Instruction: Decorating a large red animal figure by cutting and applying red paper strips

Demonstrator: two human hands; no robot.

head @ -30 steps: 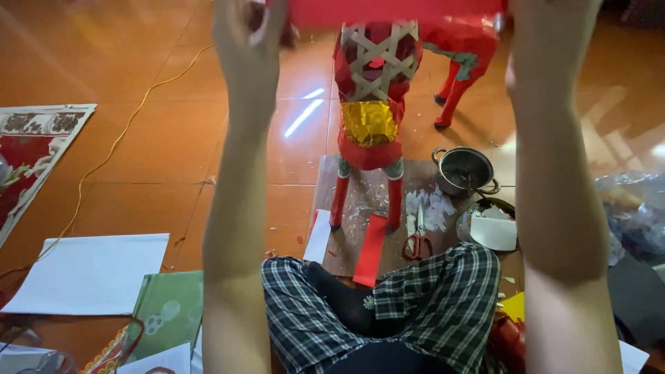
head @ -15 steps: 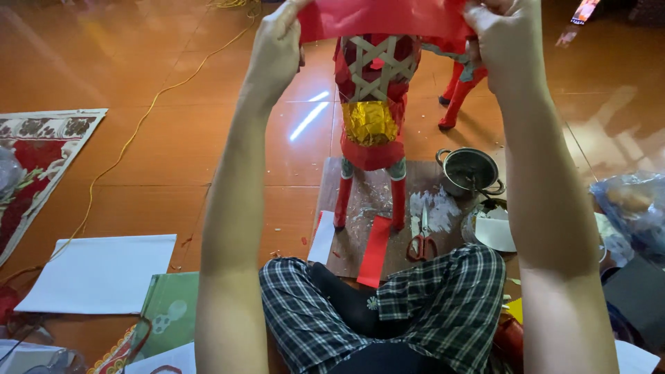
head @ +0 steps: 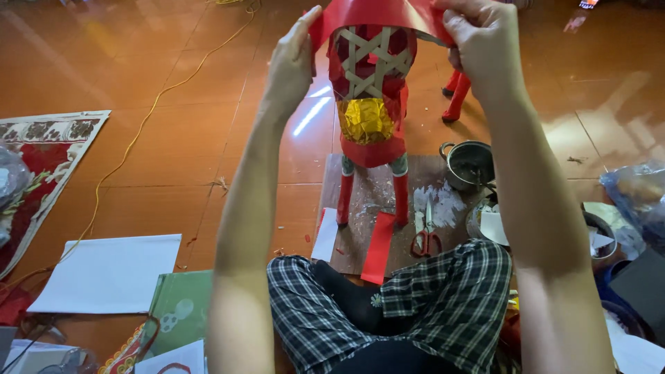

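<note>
Red paper sheet (head: pixel 377 12) is held up over the top of a bamboo-lattice animal frame (head: pixel 370 83), partly covered in red with a gold foil patch. Left hand (head: pixel 291 66) pinches the sheet's left edge, right hand (head: pixel 485 48) grips its right edge; both closed on it. Sheet looks thin, light and floppy, likely tears or creases easily, so hold at the edges with even tension. Frame stands on a cardboard mat (head: pixel 374 208) on the floor. Scissors (head: pixel 427 239) and a small metal pot (head: pixel 471 165) sit nearby.
</note>
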